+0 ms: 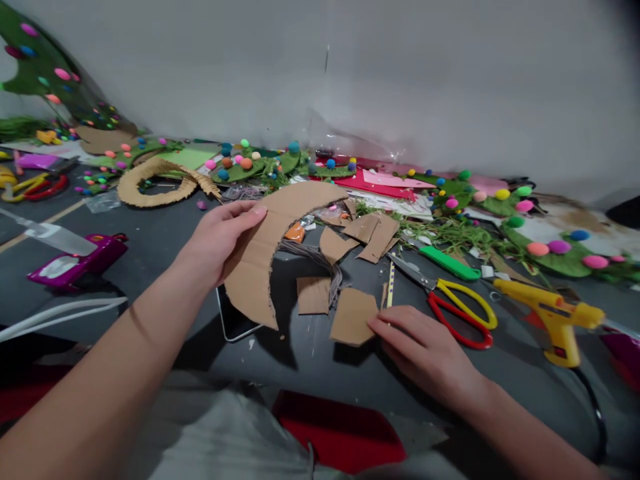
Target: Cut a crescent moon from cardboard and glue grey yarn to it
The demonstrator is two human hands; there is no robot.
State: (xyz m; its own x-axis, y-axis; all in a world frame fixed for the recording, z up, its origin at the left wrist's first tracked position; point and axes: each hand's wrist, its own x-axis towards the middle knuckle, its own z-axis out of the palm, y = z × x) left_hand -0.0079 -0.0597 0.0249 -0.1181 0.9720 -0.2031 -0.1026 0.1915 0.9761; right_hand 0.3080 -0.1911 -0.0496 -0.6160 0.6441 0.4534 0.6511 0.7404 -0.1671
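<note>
Purple pom-pom (559, 247) on green leaf (567, 263)

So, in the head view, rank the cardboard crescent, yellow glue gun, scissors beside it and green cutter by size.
1. Cardboard crescent
2. Yellow glue gun and scissors: too alike to rank
3. Green cutter

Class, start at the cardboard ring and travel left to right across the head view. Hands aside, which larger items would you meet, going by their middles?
Ring → cardboard crescent → held scrap → scissors → yellow glue gun.
</note>
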